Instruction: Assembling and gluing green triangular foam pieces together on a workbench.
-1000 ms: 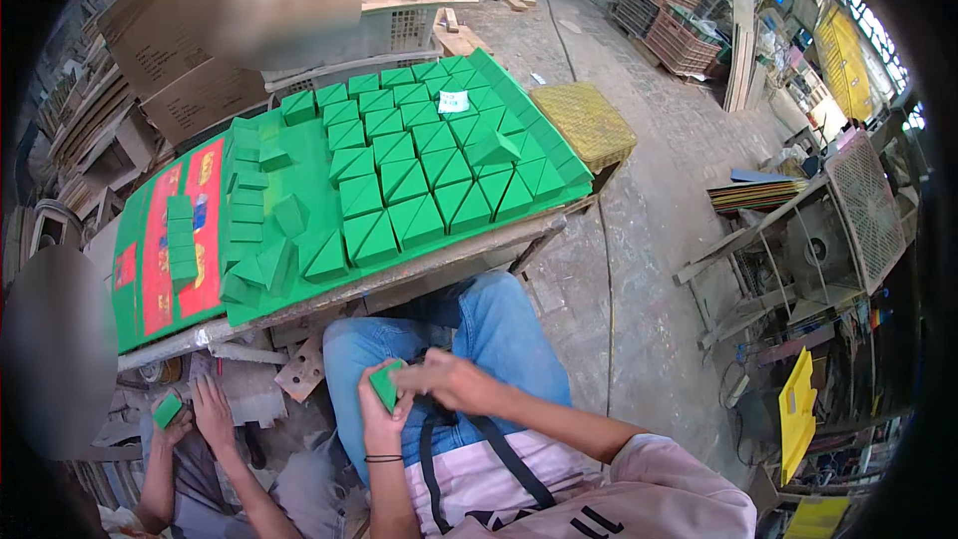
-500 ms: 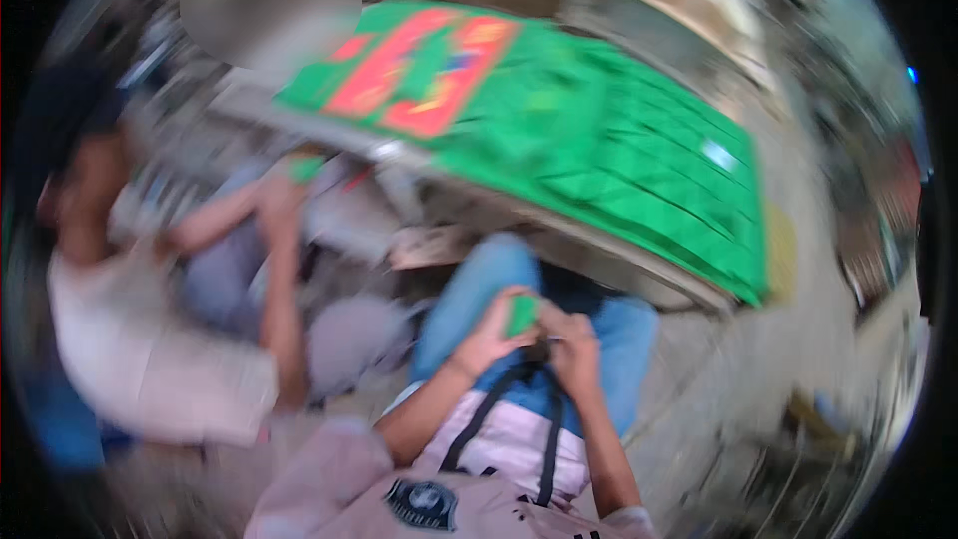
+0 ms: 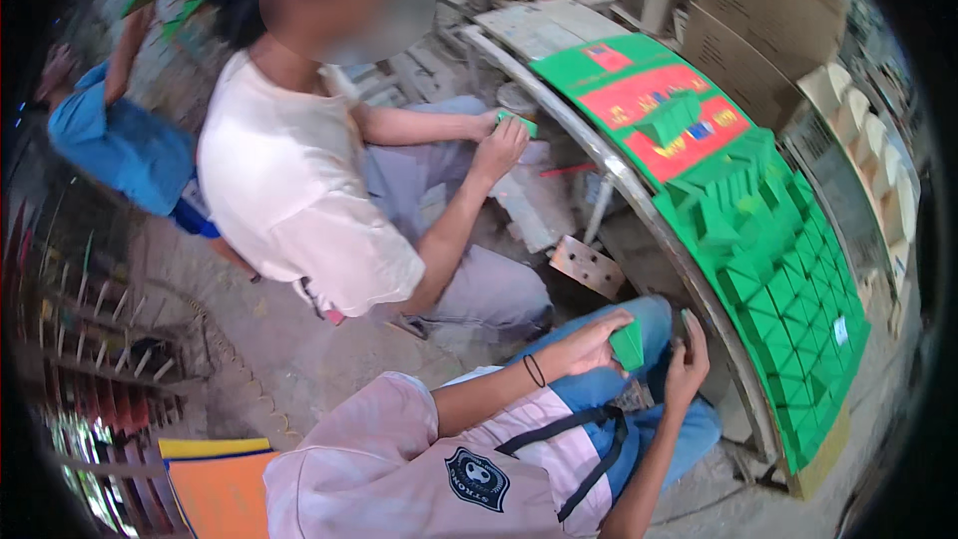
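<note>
My left hand (image 3: 591, 341) is closed around a small green wedge-shaped block (image 3: 628, 345), held above my knees. To its right, my right hand (image 3: 686, 371) is raised beside the table edge, fingers stretched upward and apart from the block. Nothing shows between those fingers. Many similar green blocks (image 3: 793, 289) lie in rows and a loose heap on the low table (image 3: 639, 165), over a green and red printed sheet (image 3: 609, 105).
At my left a seated co-worker in a pale shirt (image 3: 289, 180) holds another green piece (image 3: 516, 124). Someone in blue (image 3: 125, 140) is farther left. Cardboard (image 3: 768, 10) and a wooden rack (image 3: 863, 140) stand beyond the table. Orange board (image 3: 215, 489) lies lower left.
My view has swung left, so the table now sits farther right and the co-worker shows more fully. My right hand has moved away from the green block; my left still holds it.
</note>
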Demonstrator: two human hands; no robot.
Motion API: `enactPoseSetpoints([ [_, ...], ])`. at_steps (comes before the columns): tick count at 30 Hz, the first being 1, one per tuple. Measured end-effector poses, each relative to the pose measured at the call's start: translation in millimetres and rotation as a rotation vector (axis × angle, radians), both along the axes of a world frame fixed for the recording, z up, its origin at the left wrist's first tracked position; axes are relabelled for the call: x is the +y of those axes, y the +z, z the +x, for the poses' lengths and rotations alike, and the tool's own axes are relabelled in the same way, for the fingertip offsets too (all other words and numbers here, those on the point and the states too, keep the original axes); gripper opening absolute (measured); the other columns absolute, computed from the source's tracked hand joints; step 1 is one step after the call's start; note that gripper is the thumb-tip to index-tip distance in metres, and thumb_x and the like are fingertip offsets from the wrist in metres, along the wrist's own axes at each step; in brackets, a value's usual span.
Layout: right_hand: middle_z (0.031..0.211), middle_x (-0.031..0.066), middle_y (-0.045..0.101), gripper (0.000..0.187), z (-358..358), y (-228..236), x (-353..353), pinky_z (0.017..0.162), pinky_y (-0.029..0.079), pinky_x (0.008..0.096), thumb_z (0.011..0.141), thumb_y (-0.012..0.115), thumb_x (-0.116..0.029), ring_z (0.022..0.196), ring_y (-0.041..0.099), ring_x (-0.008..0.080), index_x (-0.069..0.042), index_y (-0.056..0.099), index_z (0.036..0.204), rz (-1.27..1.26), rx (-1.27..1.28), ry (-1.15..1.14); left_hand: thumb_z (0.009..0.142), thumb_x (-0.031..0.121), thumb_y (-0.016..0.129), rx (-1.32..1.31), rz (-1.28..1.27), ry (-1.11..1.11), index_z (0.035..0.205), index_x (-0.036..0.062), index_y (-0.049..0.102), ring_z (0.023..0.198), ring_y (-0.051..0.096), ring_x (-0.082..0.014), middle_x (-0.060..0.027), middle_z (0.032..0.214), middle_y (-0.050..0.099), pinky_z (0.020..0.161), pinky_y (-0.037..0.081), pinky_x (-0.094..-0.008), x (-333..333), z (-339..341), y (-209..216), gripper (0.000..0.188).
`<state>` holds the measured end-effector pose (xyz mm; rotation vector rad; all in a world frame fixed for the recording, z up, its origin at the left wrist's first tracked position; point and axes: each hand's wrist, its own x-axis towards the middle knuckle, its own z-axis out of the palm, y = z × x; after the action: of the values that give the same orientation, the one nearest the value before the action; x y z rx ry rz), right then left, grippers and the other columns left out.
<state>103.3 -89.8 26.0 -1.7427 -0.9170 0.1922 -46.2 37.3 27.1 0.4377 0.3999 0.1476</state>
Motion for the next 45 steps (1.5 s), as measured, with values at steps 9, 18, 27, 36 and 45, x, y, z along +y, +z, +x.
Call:
enactPoseSetpoints([
  [9, 0.105, 0.0199, 0.060, 0.030, 17, -82, -20, 0.084, 0.045, 0.0381, 0.094, 0.051, -0.016, 0.098, 0.058, 0.0307, 0.006, 0.058, 0.114, -0.179, 0.012, -0.050, 0.097, 0.032, 0.045, 0.063, 0.080, 0.153, 0.108, 0.0155, 0.039, 0.088, 0.060, -0.0302, -0.0132, 0.100, 0.053, 0.067, 0.055, -0.0526, -18, -56, 16, 0.021],
  [18, 0.120, 0.0236, 0.057, 0.042, 28, -97, -24, 0.096, 0.039, 0.0395, 0.096, 0.048, -0.027, 0.110, 0.054, 0.0355, 0.007, 0.053, 0.121, -0.184, 0.044, -0.066, 0.099, 0.032, 0.042, -0.009, 0.102, 0.057, 0.107, 0.0145, 0.036, 0.087, 0.062, -0.0317, -0.0149, 0.095, 0.057, 0.067, 0.055, -0.0498, -28, -32, 9, 0.020],
  [27, 0.114, 0.0172, 0.056, 0.039, 25, -86, -25, 0.094, 0.038, 0.0347, 0.092, 0.058, -0.021, 0.103, 0.051, 0.0245, 0.003, 0.049, 0.122, -0.188, 0.212, -0.037, 0.098, 0.032, 0.045, -0.064, 0.097, 0.068, 0.106, 0.0134, 0.036, 0.086, 0.063, -0.0303, -0.0137, 0.092, 0.058, 0.065, 0.054, -0.0466, -26, -32, 2, 0.022],
  [36, 0.115, 0.0150, 0.056, 0.041, 28, -94, -26, 0.093, 0.040, 0.0351, 0.089, 0.062, -0.016, 0.103, 0.051, 0.0229, 0.001, 0.050, 0.124, -0.112, 0.229, -0.023, 0.097, 0.033, 0.048, -0.022, 0.118, 0.077, 0.107, 0.0139, 0.037, 0.084, 0.064, -0.0296, -0.0127, 0.091, 0.058, 0.059, 0.054, -0.0460, -28, -31, 4, 0.024],
  [45, 0.111, 0.0140, 0.056, 0.038, 28, -92, -30, 0.089, 0.041, 0.0343, 0.086, 0.064, -0.012, 0.098, 0.050, 0.0221, 0.002, 0.051, 0.120, -0.152, 0.177, -0.062, 0.098, 0.034, 0.043, -0.030, 0.298, 0.060, 0.110, 0.0158, 0.039, 0.060, 0.064, -0.0218, -0.0122, 0.086, 0.061, 0.035, 0.040, -0.0255, -29, -35, 8, 0.022],
])
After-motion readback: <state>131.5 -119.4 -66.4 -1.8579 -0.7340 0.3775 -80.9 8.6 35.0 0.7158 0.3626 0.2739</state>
